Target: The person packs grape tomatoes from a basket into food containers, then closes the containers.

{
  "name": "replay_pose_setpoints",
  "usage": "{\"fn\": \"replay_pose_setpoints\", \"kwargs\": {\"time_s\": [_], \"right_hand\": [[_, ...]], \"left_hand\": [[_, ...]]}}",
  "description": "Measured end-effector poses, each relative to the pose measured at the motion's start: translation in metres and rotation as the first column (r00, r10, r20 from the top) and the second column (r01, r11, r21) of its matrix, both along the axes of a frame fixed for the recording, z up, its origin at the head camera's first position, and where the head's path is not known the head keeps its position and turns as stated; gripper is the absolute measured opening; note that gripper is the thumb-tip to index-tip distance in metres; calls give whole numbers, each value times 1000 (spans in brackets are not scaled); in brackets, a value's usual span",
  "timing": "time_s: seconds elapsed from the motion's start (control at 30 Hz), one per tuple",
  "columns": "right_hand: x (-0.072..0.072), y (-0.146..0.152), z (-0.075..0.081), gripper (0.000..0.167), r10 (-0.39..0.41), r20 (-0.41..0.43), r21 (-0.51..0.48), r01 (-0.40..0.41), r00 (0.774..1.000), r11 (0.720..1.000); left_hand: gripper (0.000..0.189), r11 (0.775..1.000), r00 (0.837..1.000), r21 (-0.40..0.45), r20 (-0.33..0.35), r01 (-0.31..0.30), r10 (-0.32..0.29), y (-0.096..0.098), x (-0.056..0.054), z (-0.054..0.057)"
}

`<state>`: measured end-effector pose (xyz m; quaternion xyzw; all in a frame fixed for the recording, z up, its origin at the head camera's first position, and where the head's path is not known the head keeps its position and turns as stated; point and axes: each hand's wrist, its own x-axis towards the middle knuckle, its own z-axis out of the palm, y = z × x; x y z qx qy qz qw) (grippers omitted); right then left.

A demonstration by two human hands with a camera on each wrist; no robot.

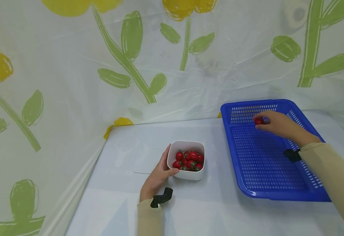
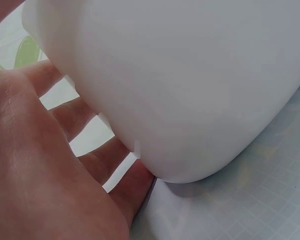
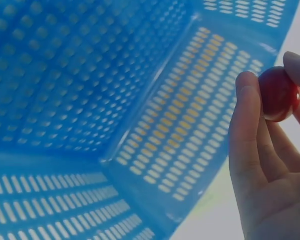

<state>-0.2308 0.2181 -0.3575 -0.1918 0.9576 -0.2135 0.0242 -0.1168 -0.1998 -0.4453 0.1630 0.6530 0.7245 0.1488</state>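
Note:
My left hand [image 1: 157, 177] holds a small white square container [image 1: 188, 176], its thumb at the near rim and its fingers along the left wall. Inside the container lie several red cherry tomatoes [image 1: 190, 160] with green stems. In the left wrist view, fingers [image 2: 102, 162] spread along the side of the container. My right hand [image 1: 282, 124] pinches one cherry tomato [image 3: 277, 95] between thumb and fingertips. That hand is over the far part of a blue plastic basket [image 1: 266, 164] with slotted walls, which stands to the right of the container.
A pale cover spreads over the table [image 1: 216, 203]. Behind and to the left hangs a white sheet [image 1: 71, 49] printed with yellow flowers and green leaves. A black wrist strap [image 1: 161, 197] circles the left wrist, and another [image 1: 292, 155] is at the right sleeve.

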Motion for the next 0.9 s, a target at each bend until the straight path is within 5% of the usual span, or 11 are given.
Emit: {"fn": "replay_pose_setpoints", "kwargs": {"time_s": [0.67,0.9], "right_hand": [[34,-39,31,36,40,-95,-164,-55,995,985],[44,-51,35,30,40,-138,-144,-60,990,988]], "left_hand": [[81,1000,1000,-13,-25,-14,14,-1,-1,-3],[80,1000,1000,-11,-2,-10,10,0,1,-2]]}}
